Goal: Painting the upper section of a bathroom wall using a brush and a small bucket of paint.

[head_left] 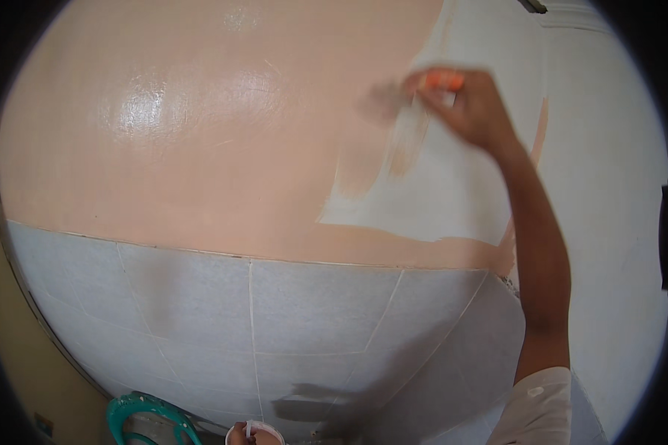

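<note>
My right hand (471, 104) is raised against the wall, its fingers closed round the orange handle of a paintbrush (386, 102). The bristle end is smeared by motion and lies at the border between peach paint (223, 148) and the bare white patch (453, 196). Thin peach streaks run down into that white patch just below the brush. At the bottom edge, part of my left hand (239, 432) grips the rim of a small round tub (273, 432) of peach paint. Most of the tub and of that hand is cut off by the frame.
Pale grey-blue tiles (312, 304) cover the lower wall below the paint. A teal plastic chair (137, 404), spotted with paint, stands at the lower left near a yellowish door (30, 348). The white adjoining wall (608, 163) meets the painted wall at a corner on the right.
</note>
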The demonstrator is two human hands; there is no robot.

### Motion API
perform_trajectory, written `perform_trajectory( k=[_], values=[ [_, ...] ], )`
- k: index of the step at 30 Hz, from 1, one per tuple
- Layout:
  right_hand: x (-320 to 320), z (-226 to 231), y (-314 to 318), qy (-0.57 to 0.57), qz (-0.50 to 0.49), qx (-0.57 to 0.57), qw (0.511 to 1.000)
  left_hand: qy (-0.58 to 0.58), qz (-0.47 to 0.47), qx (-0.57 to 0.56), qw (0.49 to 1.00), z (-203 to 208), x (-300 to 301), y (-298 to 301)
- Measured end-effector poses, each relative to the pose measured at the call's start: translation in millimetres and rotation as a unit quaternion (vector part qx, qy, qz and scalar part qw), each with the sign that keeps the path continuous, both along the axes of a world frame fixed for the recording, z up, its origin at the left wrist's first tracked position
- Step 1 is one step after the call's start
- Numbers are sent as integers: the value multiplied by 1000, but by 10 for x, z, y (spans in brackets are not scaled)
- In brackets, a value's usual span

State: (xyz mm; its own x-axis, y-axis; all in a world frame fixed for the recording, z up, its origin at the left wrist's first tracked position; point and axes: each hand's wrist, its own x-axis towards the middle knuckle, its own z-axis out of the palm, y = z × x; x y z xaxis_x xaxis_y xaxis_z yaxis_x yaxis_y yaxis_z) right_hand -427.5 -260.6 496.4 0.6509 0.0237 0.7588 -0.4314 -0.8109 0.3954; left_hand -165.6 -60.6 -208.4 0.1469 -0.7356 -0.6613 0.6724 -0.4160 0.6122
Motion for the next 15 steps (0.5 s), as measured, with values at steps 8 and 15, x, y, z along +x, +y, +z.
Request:
perform_trajectory(
  k=[8, 15],
  values=[
    [212, 452, -215, 14, -21, -318, 948, 1, -1, -13, 1000, 229, -39, 67],
    [247, -1617, 135, 181, 46, -160, 969, -11, 2, -3, 1000, -140, 65, 43]
  ],
)
